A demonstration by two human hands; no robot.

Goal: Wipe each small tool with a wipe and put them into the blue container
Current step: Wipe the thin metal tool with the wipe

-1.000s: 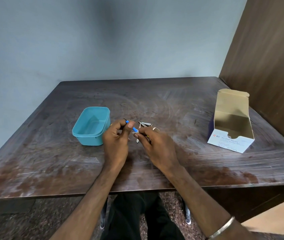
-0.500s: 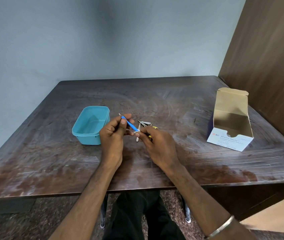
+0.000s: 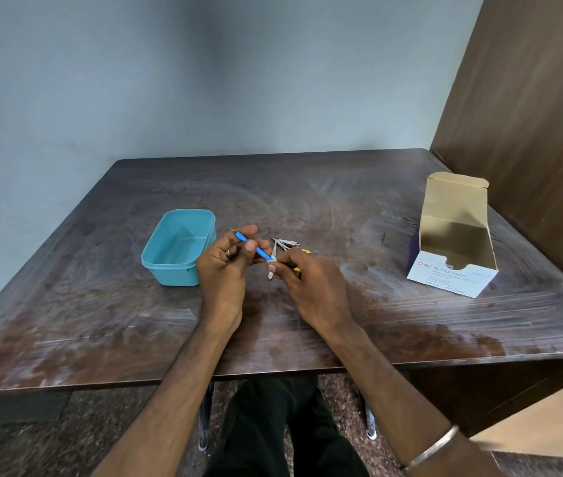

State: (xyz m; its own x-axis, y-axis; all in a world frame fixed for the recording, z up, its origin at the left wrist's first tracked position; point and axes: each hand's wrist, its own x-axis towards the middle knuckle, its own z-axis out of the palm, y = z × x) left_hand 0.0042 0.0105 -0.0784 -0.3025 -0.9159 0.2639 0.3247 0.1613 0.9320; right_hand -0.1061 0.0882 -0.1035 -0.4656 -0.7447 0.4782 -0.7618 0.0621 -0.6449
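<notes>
Blue container (image 3: 178, 247) on table (image 3: 359, 208), open, just left of hands. Left hand (image 3: 223, 270) pinching blue-handled tool (image 3: 254, 248) beside container. Right hand (image 3: 311, 287) pinching wipe (image 3: 272, 259) around tool's near end. Metal tools (image 3: 283, 244) heaped just beyond hands. Swab box (image 3: 453, 235) open, well right of container.

A dark wooden table (image 3: 307, 208) fills the middle of the frame, its top worn and streaked pale. Behind it, across the upper frame, a plain blue-grey wall (image 3: 170, 80). Upper right, a brown wood panel (image 3: 531, 98). Along the bottom, speckled stone floor (image 3: 32, 449).
</notes>
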